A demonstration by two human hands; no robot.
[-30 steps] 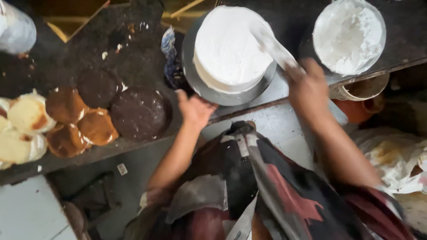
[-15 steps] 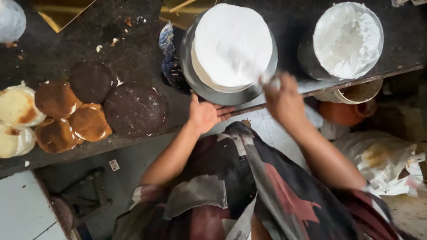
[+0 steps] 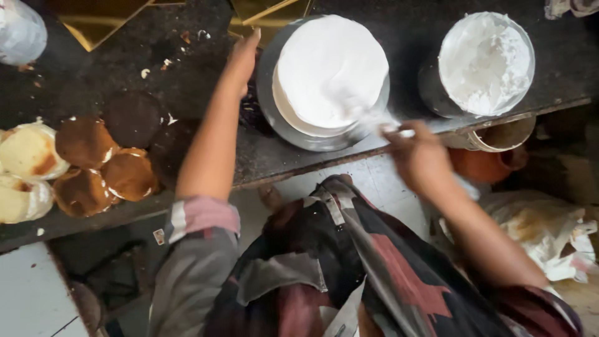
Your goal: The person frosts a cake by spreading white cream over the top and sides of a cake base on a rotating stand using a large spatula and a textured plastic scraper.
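White icing coats the spatula [image 3: 365,118] gripped in the closed right hand [image 3: 419,156], blade against the cake's [image 3: 331,68] near side, upper centre of frame. Left hand [image 3: 243,59], fingers extended and open, rests at the metal turntable's [image 3: 269,109] left rim. Cream bucket [image 3: 485,62] stands upper right, well apart. Brown sponge rounds [image 3: 103,162] lie at left on the dark counter [image 3: 93,75].

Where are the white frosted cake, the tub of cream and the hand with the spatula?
white frosted cake [image 3: 331,68], head view, middle of its smooth top.
tub of cream [image 3: 485,62], head view, on the white cream inside.
right hand [image 3: 419,156], head view, back of the hand gripping the spatula.
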